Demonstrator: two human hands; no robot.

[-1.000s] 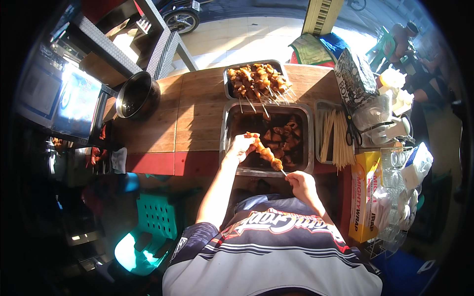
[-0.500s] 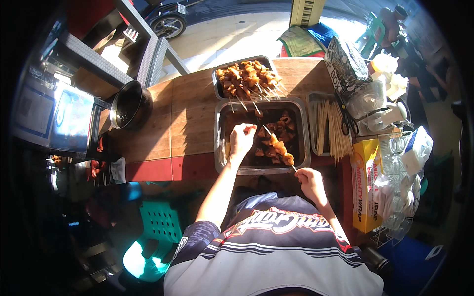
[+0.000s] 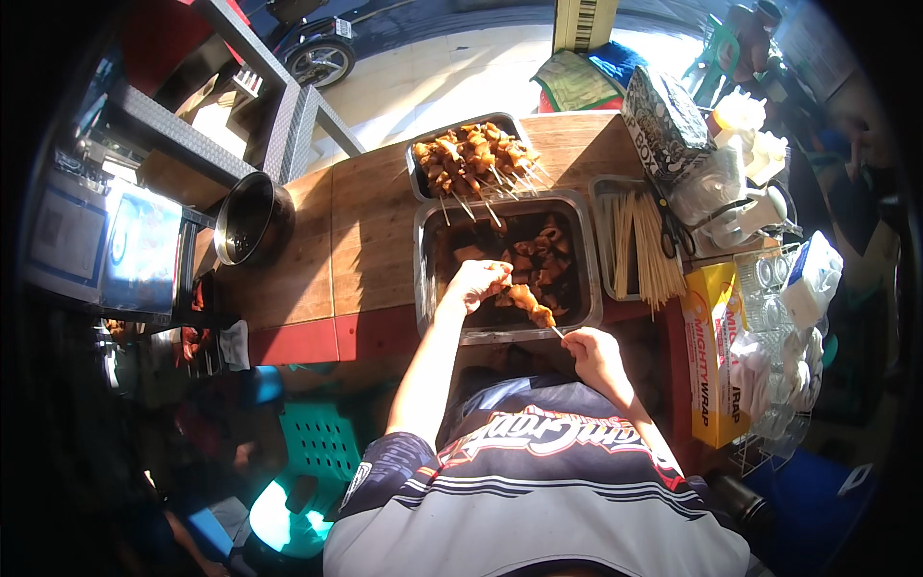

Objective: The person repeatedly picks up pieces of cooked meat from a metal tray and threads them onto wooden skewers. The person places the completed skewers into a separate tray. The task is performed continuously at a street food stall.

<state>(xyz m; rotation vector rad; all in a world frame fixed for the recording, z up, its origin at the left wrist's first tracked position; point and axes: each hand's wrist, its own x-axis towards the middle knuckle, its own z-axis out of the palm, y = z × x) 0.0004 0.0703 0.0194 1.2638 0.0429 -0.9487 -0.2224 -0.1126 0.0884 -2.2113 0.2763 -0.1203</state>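
In my right hand (image 3: pixel 594 354), closed near the red table edge, is the lower end of a bamboo skewer. Pieces of glossy brown marinated meat (image 3: pixel 531 305) are threaded along this skewer, which slants up to the left over a metal tray (image 3: pixel 588 252). My left hand (image 3: pixel 479 285) meets its upper end with pinched fingers; they cover the tip and whatever they hold. Loose meat (image 3: pixel 548 252) lies in dark sauce inside that tray. Just beyond, a smaller tray (image 3: pixel 415 173) carries a heap of filled skewers (image 3: pixel 476 154), their bare sticks pointing toward me.
Bare bamboo sticks (image 3: pixel 636 245) lie in a clear container to the right, beside black scissors (image 3: pixel 673 231). A yellow wrap box (image 3: pixel 713 356) and a wire rack (image 3: pixel 769 288) stand farther right. A dark pot (image 3: pixel 255 219) sits at left; a green chair (image 3: pixel 317 442) is below the table.
My left hand has moved right and slightly down, from beside the skewer to its upper end. The skewer has shifted a little left and down, still in my right hand.
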